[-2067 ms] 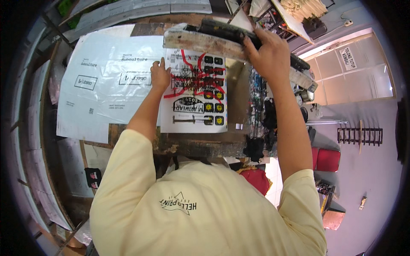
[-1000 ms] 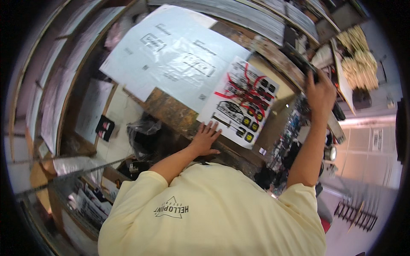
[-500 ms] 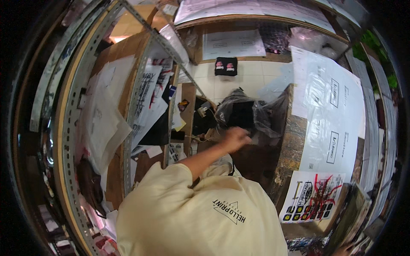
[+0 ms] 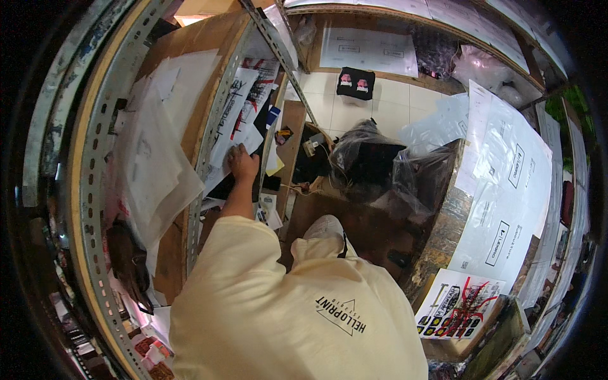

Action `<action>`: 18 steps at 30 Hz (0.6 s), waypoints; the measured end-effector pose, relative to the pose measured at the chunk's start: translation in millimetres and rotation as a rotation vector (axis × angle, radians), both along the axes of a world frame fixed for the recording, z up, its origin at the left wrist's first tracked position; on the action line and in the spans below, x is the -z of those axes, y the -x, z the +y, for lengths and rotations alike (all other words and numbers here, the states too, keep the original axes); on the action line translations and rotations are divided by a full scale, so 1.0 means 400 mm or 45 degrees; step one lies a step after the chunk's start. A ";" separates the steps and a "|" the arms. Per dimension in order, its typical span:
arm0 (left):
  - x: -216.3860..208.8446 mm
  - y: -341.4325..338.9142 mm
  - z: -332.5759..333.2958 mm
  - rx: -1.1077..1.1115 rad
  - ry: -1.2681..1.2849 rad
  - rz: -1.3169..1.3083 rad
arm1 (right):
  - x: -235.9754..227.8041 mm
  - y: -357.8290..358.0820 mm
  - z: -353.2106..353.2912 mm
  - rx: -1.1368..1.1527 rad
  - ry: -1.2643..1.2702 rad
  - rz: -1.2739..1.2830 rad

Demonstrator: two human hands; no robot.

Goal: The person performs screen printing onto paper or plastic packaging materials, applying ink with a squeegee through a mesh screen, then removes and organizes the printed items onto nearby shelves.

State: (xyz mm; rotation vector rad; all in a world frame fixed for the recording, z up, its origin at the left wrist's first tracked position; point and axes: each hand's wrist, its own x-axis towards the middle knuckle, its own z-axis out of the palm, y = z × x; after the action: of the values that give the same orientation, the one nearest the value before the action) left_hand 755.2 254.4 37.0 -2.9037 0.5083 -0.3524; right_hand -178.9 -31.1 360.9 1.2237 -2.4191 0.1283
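Printed sheets (image 4: 233, 107) are what we've got our left hand (image 4: 243, 162) on, over in the shelf bay to our left. They're white with black lettering and some red strokes, leaning in a loose, slanted stack, with something black (image 4: 223, 189) poking out underneath. Our fingers sit slightly bent at the lower part of the stack, but honestly we can't tell if they're pinching a sheet or just resting on it. Our right hand is out of view, so we can't tell about those fingers.

Just left of the stack we've got a perforated metal upright (image 4: 95, 164) and some translucent sheets (image 4: 155, 152) draped down. A scrap of yellow paper (image 4: 277, 166) is just right of our hand. Further right, clear plastic (image 4: 354, 140) is bunched around something dark, and a folded black item with pink prints (image 4: 356, 83) is near the tiled floor's far side. On our right is the worn table (image 4: 437, 250), with white printed plastic (image 4: 506, 164) and a red-streaked print (image 4: 459, 304) lying on it.
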 end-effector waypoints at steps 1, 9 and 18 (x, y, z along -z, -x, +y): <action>0.010 -0.020 -0.003 -0.017 0.012 0.049 | -0.001 -0.013 0.004 0.030 0.000 -0.018; -0.001 -0.119 0.058 -0.064 0.135 0.349 | 0.037 0.085 0.065 -0.615 0.234 -0.233; -0.225 0.130 -0.063 0.385 -0.188 0.164 | 0.070 0.107 0.051 0.041 -0.119 0.003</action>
State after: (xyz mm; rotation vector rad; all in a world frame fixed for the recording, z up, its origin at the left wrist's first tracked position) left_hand 703.3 229.4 127.1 -2.7180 0.9557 -0.1584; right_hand -221.7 -10.6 332.8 1.2229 -2.4659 0.0043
